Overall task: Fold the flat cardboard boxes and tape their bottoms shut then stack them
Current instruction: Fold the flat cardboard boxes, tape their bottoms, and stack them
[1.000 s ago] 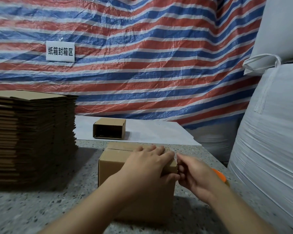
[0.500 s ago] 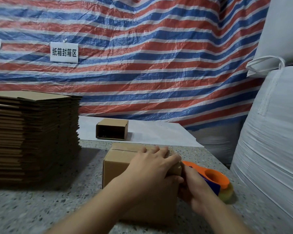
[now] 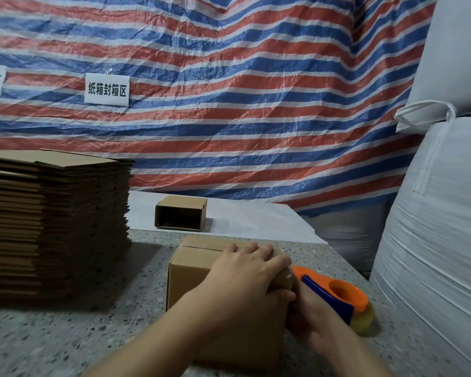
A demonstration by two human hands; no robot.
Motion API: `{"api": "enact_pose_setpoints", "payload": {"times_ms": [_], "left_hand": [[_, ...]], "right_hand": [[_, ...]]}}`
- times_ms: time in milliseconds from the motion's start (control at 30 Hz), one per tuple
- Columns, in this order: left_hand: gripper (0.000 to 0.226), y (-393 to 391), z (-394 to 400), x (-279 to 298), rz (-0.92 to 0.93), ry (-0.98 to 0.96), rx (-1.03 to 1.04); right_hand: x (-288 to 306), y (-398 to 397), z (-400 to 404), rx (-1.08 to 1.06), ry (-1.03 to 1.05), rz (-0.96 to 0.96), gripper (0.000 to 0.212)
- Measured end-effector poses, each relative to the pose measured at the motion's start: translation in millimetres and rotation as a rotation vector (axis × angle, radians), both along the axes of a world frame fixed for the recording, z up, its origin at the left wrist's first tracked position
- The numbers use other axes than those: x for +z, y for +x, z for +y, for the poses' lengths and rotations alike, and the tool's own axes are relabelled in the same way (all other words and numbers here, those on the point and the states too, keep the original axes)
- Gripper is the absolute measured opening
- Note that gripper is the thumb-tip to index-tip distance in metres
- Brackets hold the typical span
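- Cardboard box (image 3: 191, 270), folded up, stands on the speckled table (image 3: 65, 338) in the head view, its closed flaps facing up.
- Left hand (image 3: 245, 278) lies over the box's top right edge, fingers nearly straight and pressing down on the flaps, thumb against the near face.
- Right hand (image 3: 310, 314) is at the box's right side, partly hidden behind the left hand, fingers curled round the orange and blue tape dispenser (image 3: 337, 292), whose front end touches the box's right top corner.
- Left of the box rises a tall stack of flat cardboard boxes (image 3: 52, 221).
- Behind the box, a smaller open box (image 3: 180, 213) lies on its side on a white sheet (image 3: 256, 219).
- Right of the box stand white sacks (image 3: 433, 240); a striped tarp (image 3: 242, 91) hangs behind.
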State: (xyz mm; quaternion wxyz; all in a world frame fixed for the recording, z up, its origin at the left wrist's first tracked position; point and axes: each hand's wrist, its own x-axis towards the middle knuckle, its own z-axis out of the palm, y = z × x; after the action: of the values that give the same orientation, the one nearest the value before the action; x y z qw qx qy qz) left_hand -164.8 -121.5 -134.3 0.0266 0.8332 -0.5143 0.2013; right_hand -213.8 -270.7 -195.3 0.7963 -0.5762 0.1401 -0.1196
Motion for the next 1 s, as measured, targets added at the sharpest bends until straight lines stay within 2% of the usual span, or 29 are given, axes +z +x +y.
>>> {"api": "enact_pose_setpoints", "payload": {"times_ms": [167, 300, 433, 533, 600, 667, 733, 800, 867, 900, 933, 1000], "left_hand": [[0.064, -4, 1, 3, 0.037, -0.001, 0.022], [0.063, -7, 3, 4, 0.020, -0.011, 0.014], [0.064, -7, 3, 5, 0.013, -0.016, 0.023], [0.066, -8, 3, 4, 0.012, -0.041, 0.042], [0.071, -10, 5, 6, 0.083, -0.075, 0.046], [0.075, -13, 11, 13, 0.250, -0.202, -0.002], [0.068, -15, 24, 19, 0.397, -0.480, -0.090], [0.057, -15, 41, 18, 0.313, -0.773, -0.105], [0.047, -10, 62, 6, 0.197, -1.026, -0.057], [0.047, -5, 73, -5, 0.198, -1.126, -0.004], [0.050, -1, 82, -18, 0.260, -1.199, 0.068], [0.064, 4, 97, -46, 0.557, -1.227, 0.231]], "right_hand": [[1, -3, 0, -0.009, -0.059, 0.041, 0.046], [7, -6, -4, 0.008, -0.053, 0.004, 0.055], [8, -9, 0, 0.033, -0.023, -0.018, 0.042], [2, -12, -1, -0.002, -0.061, -0.005, 0.039], [-1, -14, 1, -0.042, -0.102, -0.017, 0.041], [-5, -17, 5, -0.120, -0.162, -0.018, 0.055], [-12, -20, 9, -0.223, -0.249, -0.026, 0.072], [-22, -26, 11, -0.248, -0.352, -0.101, 0.086], [-31, -34, 11, -0.217, -0.504, -0.158, 0.096], [-34, -36, 11, -0.190, -0.581, -0.148, 0.099], [-36, -37, 12, -0.152, -0.644, -0.129, 0.100], [-39, -37, 14, -0.055, -0.712, -0.098, 0.099]]}}
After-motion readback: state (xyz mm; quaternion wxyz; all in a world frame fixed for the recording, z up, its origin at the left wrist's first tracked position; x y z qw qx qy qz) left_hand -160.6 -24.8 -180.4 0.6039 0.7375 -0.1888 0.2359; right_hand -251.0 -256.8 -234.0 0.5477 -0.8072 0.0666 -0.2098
